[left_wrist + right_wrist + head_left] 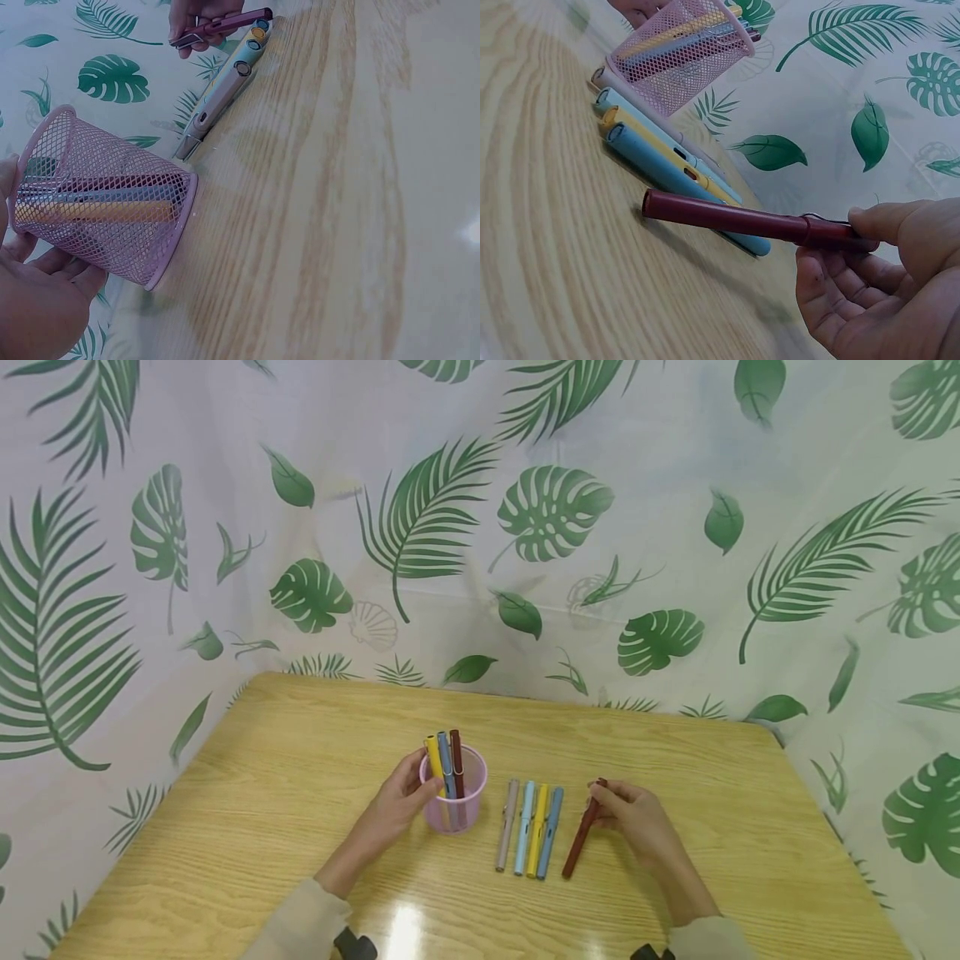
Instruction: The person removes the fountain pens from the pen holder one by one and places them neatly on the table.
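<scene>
Dark red plastic pen (582, 841) is pinched at its upper end by the right hand (637, 822), its lower tip near the wooden table (262, 793), just right of four pastel pens (528, 827). The left hand (393, 806) grips a pink mesh cup (453, 797) holding three pens (446, 762).

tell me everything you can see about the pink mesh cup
The pink mesh cup is a round, open-topped holder of what looks like painted wire mesh with a solid rim and base. It stands upright on the wooden table, left of four pens lying in a row. Three pens stand in it: yellow, blue-grey and dark red, their tops above the rim. The left hand grips its side.
</scene>
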{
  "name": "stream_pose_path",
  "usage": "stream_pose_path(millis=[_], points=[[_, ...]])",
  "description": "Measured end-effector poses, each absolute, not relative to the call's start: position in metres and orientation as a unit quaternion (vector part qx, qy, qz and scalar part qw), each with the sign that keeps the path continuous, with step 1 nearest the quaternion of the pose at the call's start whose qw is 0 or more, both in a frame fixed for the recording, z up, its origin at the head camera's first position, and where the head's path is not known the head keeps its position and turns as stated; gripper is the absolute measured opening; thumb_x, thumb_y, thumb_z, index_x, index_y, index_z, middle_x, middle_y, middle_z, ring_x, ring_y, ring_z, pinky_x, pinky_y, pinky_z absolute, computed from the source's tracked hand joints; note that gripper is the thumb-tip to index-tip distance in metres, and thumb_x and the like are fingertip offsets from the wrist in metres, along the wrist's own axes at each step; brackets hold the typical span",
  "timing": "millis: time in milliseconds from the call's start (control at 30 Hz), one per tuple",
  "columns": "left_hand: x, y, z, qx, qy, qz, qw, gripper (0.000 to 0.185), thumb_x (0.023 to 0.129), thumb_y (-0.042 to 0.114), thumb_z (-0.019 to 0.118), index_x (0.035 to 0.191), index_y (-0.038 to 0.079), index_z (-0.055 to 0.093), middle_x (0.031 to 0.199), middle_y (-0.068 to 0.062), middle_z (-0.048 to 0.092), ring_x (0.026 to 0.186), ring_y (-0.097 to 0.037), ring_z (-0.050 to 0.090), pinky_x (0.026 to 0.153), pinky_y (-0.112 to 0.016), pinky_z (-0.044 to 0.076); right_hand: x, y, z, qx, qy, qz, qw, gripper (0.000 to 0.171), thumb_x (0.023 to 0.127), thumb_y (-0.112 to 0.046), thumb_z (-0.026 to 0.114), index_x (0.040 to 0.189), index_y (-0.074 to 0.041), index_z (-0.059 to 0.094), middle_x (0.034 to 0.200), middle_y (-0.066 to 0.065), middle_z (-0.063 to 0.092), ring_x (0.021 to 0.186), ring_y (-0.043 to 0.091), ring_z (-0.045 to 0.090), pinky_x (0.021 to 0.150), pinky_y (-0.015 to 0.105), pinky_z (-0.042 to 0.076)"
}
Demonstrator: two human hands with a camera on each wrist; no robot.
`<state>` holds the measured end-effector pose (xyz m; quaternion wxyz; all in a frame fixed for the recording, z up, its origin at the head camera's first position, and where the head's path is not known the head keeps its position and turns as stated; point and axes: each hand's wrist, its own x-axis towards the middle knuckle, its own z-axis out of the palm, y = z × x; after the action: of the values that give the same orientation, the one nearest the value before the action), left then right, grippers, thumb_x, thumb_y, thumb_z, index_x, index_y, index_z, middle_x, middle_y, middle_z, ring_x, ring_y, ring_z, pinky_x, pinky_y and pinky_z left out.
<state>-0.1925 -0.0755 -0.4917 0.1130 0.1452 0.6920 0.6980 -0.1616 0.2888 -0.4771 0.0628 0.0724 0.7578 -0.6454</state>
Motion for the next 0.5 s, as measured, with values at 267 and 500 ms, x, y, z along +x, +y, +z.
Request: stream_pose_path(millis=[267,500], points=[[-0.192,-0.076,-0.493,0.142,0.697,0.694,0.113,0.069,0.107,0.027,0.06,0.163,0.006,0.025,0.166,-0.02,0.029,0.152,-0.038,0.029,0.124,-0.05,0.024,-0.165,0.281,-0.481,0.091,0.768,-0.63,0.061,0.044,0.106,-0.025,0.064,0.128,0.013,0.06,0.099,0.01,0.069,0.085,0.017,0.067,0.075,0.032,0.062],[-0.192,-0.076,-0.494,0.14,0.7,0.691,0.113,0.069,0.107,0.028,0.06,0.163,0.007,0.025,0.166,-0.02,0.029,0.152,-0.038,0.029,0.124,-0.051,0.024,-0.167,0.273,-0.488,0.116,0.799,-0.589,0.038,0.046,0.105,-0.022,0.064,0.138,0.009,0.057,0.093,0.006,0.068,0.073,0.016,0.062,0.06,0.027,0.056]])
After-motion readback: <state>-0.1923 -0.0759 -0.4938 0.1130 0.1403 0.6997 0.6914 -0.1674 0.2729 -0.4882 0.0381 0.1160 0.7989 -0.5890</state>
